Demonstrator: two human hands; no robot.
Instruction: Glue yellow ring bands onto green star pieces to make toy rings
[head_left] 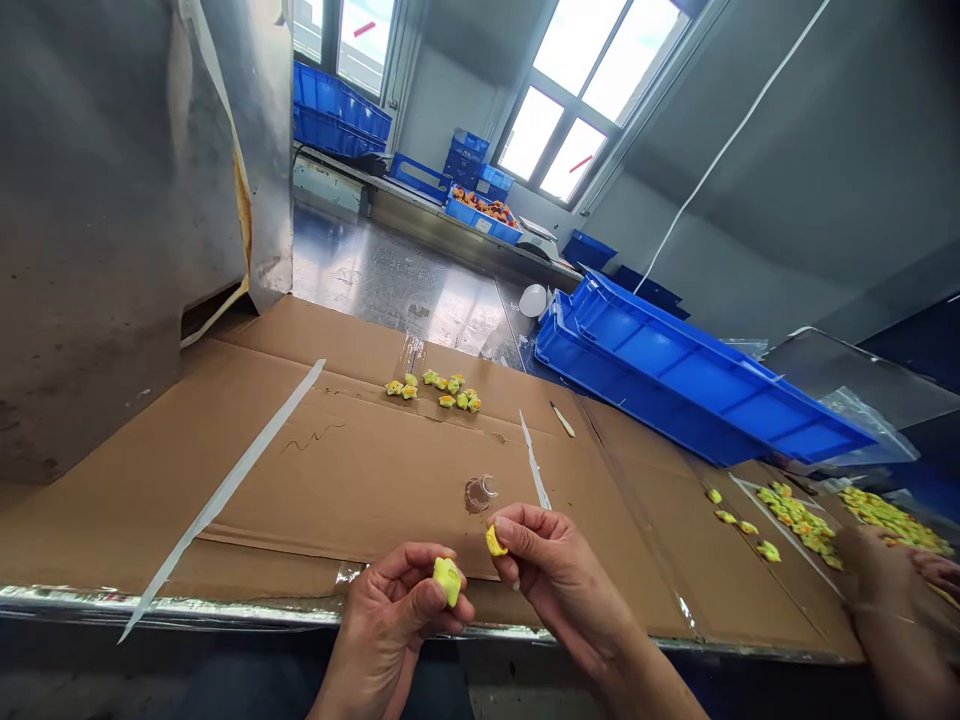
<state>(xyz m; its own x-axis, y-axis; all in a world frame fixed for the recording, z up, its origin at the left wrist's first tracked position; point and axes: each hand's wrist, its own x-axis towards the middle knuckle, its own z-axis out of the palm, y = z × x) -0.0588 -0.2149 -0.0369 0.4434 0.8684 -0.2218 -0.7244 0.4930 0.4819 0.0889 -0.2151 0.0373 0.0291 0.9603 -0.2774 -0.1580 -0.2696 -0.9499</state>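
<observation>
Near the front edge of the cardboard, my left hand (pixel 409 600) pinches a small pale-yellow moulded piece (pixel 447 580) between thumb and fingers. To its right, my right hand (pixel 551 565) holds a smaller, deeper-yellow piece (pixel 496 541) between thumb and forefinger. The two pieces are apart. Just beyond my hands, a small clear round dish (pixel 481 492) rests on the cardboard. Farther back lies a loose group of little yellow figures (pixel 450 385) with orange parts. What exactly the held pieces depict is too small to tell.
Cardboard (pixel 360 490) covers the bench, with white tape strips on it. A thin pointed tool (pixel 562 420) lies behind my right hand. Stacked blue crates (pixel 675 360) stand at the right. A co-worker's blurred hands (pixel 892 590) are beside many yellow pieces (pixel 802 520). A metal cabinet (pixel 112 230) rises at the left.
</observation>
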